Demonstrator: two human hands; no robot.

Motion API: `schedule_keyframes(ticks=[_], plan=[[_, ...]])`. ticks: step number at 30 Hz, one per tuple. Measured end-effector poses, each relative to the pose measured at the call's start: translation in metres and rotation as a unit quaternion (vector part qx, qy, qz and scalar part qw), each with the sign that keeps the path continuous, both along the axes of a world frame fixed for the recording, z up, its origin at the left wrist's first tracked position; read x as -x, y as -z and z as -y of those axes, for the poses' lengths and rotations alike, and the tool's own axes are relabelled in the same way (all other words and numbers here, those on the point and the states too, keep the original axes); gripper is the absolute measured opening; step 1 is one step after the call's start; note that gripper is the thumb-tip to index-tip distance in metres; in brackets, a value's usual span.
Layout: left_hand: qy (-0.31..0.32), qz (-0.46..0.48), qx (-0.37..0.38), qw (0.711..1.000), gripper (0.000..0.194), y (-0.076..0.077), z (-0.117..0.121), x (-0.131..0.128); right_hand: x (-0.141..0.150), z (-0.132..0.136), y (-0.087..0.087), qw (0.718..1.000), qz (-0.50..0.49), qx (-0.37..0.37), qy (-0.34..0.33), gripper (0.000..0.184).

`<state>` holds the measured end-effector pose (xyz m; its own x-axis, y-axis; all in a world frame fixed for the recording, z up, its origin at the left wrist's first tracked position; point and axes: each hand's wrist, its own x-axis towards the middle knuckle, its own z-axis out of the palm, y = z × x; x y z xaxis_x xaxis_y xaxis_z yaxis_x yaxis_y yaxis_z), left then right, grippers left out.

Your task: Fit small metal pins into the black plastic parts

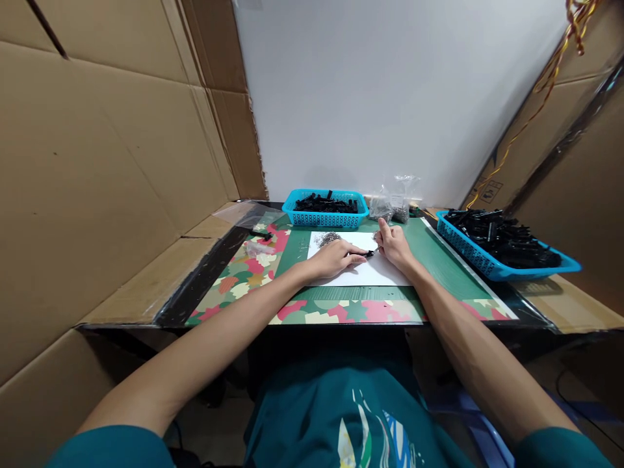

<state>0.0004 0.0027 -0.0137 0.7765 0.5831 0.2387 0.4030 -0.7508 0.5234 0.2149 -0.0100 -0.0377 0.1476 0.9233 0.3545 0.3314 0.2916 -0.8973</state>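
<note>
A small black plastic part [369, 253] lies over the white sheet [341, 278], pinched at its left end by my left hand [336, 258]. My right hand [392, 245] is closed just to the right of it, thumb raised. A thin tool seems to point from those fingers toward the part, too small to make out its kind. Behind my left hand, a pile of tiny metal pieces [327, 239] rests on the sheet. More of these bits lie close to my right hand, partly hidden by it.
A blue basket [325, 220] of black parts stands at the back; a fuller blue basket [492, 268] sits at the right edge. Clear bags [396, 207] of small metal pieces lean near the wall. Another black part [260, 234] lies left, beside crumpled plastic [258, 249]. Cardboard walls flank the table.
</note>
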Motion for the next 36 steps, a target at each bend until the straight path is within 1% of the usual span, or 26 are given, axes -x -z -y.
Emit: schedule_keyframes(ticks=[4, 7, 10, 13, 15, 17, 20, 22, 24, 25, 27, 29, 30, 31, 32, 34, 36], plan=[[-0.003, 0.003, 0.015, 1.000, 0.032, -0.002, 0.001, -0.001, 0.003, 0.001, -0.002, 1.000, 0.025, -0.008, 0.003, 0.078], [0.009, 0.007, 0.036, 0.999, 0.035, -0.002, -0.001, 0.000, 0.006, 0.002, -0.003, 0.999, 0.033, -0.022, 0.003, 0.080], [0.022, 0.013, 0.064, 0.998, 0.038, -0.003, -0.002, 0.001, 0.008, 0.001, -0.002, 0.999, 0.021, -0.024, -0.001, 0.081], [0.022, 0.022, 0.089, 0.995, 0.040, -0.005, 0.000, 0.001, 0.007, 0.000, -0.002, 0.999, -0.034, -0.010, -0.025, 0.078], [0.006, 0.037, 0.097, 0.995, 0.043, -0.006, 0.003, 0.002, 0.003, -0.002, -0.004, 0.996, -0.088, -0.017, -0.022, 0.076], [-0.015, 0.060, 0.095, 0.994, 0.047, -0.007, 0.006, 0.002, -0.003, -0.004, -0.007, 0.989, -0.140, -0.050, -0.001, 0.071], [-0.034, 0.101, 0.090, 0.990, 0.051, -0.007, 0.007, 0.004, -0.014, -0.008, -0.010, 0.974, -0.196, -0.110, 0.022, 0.055], [-0.048, 0.113, 0.084, 0.989, 0.052, -0.006, 0.007, 0.006, -0.022, -0.009, -0.010, 0.968, -0.215, -0.127, 0.030, 0.054], [-0.061, 0.098, 0.059, 0.992, 0.050, -0.006, 0.007, 0.008, -0.028, -0.012, -0.007, 0.967, -0.218, -0.121, 0.047, 0.056], [-0.063, 0.079, 0.033, 0.994, 0.047, -0.007, 0.008, 0.009, -0.031, -0.013, -0.006, 0.968, -0.212, -0.116, 0.068, 0.057], [-0.058, 0.023, -0.045, 0.997, 0.042, -0.010, 0.009, 0.011, -0.037, -0.015, -0.001, 0.969, -0.182, -0.109, 0.124, 0.058], [-0.055, -0.029, -0.121, 0.991, 0.039, -0.013, 0.010, 0.012, -0.042, -0.016, 0.002, 0.969, -0.137, -0.103, 0.179, 0.059], [-0.059, -0.047, -0.146, 0.986, 0.039, -0.014, 0.011, 0.013, -0.043, -0.015, 0.003, 0.970, -0.116, -0.096, 0.193, 0.060], [-0.069, -0.057, -0.161, 0.983, 0.039, -0.016, 0.010, 0.013, -0.044, -0.015, 0.003, 0.973, -0.097, -0.086, 0.190, 0.061], [-0.085, -0.060, -0.168, 0.980, 0.039, -0.017, 0.010, 0.014, -0.043, -0.014, 0.003, 0.979, -0.080, -0.073, 0.174, 0.061], [-0.128, -0.056, -0.173, 0.975, 0.038, -0.019, 0.006, 0.016, -0.038, -0.011, 0.002, 0.990, -0.037, -0.058, 0.124, 0.061], [-0.180, -0.040, -0.177, 0.967, 0.037, -0.021, 0.001, 0.019, -0.027, -0.009, 0.001, 0.995, 0.034, -0.061, 0.075, 0.060]])
